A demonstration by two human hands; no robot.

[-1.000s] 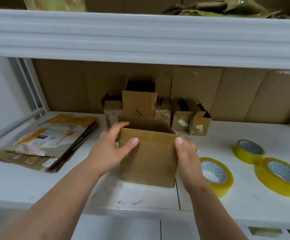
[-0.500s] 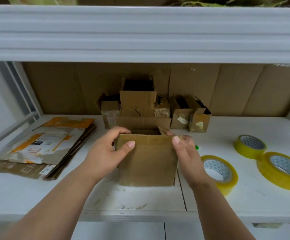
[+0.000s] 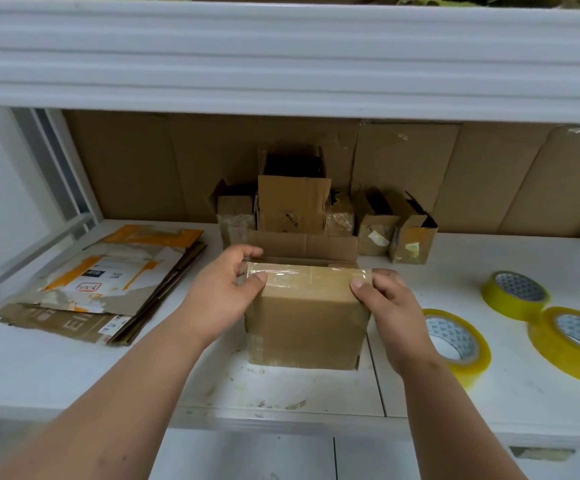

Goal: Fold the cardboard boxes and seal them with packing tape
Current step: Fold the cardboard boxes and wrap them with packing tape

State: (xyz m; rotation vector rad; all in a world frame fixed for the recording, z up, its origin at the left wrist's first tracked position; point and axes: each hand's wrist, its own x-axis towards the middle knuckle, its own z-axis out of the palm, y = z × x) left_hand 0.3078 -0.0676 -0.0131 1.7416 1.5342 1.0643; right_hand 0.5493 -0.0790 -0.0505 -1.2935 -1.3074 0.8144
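Orange and white print marks the stack of flattened cartons (image 3: 108, 282) I see at the far left of the white shelf (image 3: 316, 393), lying flat and well apart from my hands. Moving right, my left hand (image 3: 222, 292) grips the upper left corner of the cardboard box (image 3: 307, 327), fingers curled over the top edge and thumb pressed on the near face. That box stands upright at the middle of the shelf, near its front edge, with its near flap folded down and a strip of clear tape (image 3: 309, 273) glinting across the top edge; the rear flap stands up behind it. Behind the box, against the cardboard-lined back wall, a cluster of small open boxes (image 3: 295, 206) sits in a row. My right hand (image 3: 388, 306) grips the box's upper right corner, thumb on the front and fingers curled round the side. Just beside that wrist lies a yellow tape roll (image 3: 454, 341), partly hidden by my forearm. Farther right, two more yellow rolls (image 3: 515, 294) lie flat, the nearer one (image 3: 574, 344) cut by the frame edge and touching or overlapping the other.
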